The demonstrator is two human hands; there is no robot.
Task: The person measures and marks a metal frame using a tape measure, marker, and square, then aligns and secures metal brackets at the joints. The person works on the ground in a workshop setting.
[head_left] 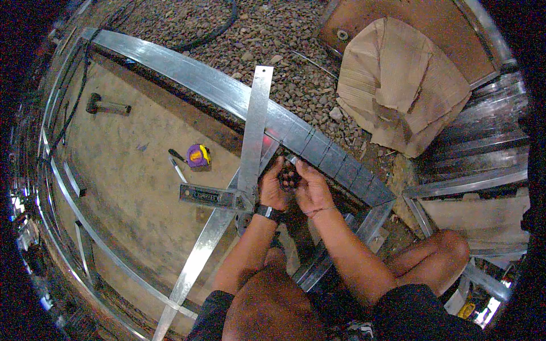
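Observation:
My left hand (275, 186) and my right hand (314, 188) are close together near the inner corner of a silver metal frame (205, 85). Their fingers close from both sides on a small dark object with round brownish spots (289, 177), whose kind I cannot make out. Just left of my hands, a try square (253, 122) lies with its blade across the frame bar and its dark stock (208, 196) pointing left. A purple and yellow tape measure (198, 156) sits on the floor beyond the stock, beside a black and white marker (177, 166).
A hammer (107, 106) lies on the concrete at the far left. A diagonal metal bar (196, 258) runs beside my left arm. Gravel (273, 34) spreads past the frame. Torn cardboard (401, 85) and corrugated metal sheet (483, 128) are at the right, near my bent knee.

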